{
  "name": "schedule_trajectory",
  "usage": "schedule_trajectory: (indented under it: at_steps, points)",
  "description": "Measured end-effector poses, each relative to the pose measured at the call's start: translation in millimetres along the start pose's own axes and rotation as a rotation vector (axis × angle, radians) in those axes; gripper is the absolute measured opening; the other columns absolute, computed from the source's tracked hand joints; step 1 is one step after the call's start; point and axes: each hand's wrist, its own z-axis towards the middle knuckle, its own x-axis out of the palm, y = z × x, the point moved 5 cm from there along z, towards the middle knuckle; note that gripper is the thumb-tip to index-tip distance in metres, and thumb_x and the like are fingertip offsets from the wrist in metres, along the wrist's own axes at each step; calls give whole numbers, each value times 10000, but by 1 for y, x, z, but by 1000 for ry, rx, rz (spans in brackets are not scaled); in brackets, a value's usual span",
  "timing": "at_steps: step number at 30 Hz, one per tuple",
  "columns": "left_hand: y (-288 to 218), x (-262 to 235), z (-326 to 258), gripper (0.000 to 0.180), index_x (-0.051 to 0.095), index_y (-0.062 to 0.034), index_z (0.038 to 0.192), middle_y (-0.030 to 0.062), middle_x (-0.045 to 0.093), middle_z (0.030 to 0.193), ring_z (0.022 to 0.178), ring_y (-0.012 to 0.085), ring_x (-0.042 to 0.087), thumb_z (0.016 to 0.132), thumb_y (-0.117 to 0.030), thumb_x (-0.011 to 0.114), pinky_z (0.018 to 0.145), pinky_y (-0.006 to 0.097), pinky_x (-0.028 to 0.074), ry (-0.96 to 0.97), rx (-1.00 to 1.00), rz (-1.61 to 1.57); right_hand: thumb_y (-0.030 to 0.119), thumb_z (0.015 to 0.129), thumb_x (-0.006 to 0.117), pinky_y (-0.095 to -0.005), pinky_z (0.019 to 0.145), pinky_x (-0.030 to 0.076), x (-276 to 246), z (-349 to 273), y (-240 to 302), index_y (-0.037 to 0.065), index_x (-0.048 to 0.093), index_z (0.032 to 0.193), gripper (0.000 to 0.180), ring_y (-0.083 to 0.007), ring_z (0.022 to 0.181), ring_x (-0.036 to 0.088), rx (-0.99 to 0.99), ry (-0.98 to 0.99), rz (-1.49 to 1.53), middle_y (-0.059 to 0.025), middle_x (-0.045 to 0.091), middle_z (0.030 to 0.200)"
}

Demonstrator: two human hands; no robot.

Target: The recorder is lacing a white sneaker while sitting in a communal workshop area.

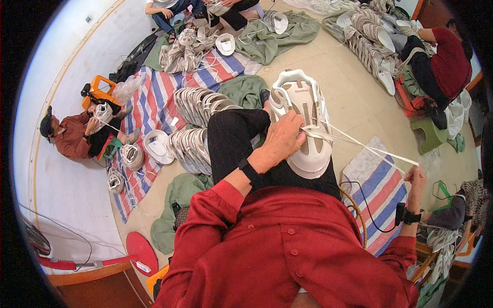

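A white and beige shoe upper (311, 154) lies across my lap, its toe pointing toward me. My left hand (280, 138) is closed at its left lacing edge, with thumb and fingers pinched on the lace there. Pale shoelace (359, 142) runs taut from the middle of the upper out to the right. At its far end my right hand (415, 180) is closed around the lace, held well away from the upper. What lies inside the left fingers is partly hidden.
Rows of stacked shoe uppers (187, 146) stand left of my knee on a striped sheet (154, 95). A person (77, 131) sits at the left, another (447, 64) at the far right, others at the top. A green stool (431, 136) stands at right.
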Motion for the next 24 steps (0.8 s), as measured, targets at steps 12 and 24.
schedule_trajectory:
  at_steps: [12, 24]
  points:
    - [1, -1, -3, 210, 496, -40, 934, 154, 501, 902, 854, 358, 563, 788, -128, 618, 711, 438, 477, -64, 4, 6, 238, 854, 608, -260, 325, 302, 32, -127, 293, 124, 392, 517, 416, -148, 297, 382, -943, 794, 363, -4, 408, 402]
    - [1, 8, 2, 242, 487, -42, 935, 155, 500, 929, 882, 356, 564, 774, -142, 637, 736, 442, 482, -5, -9, 22, 171, 948, 496, -265, 679, 427, -333, -112, 140, 47, 579, 889, 160, -172, 807, 541, -1062, 422, -712, -106, 554, 932]
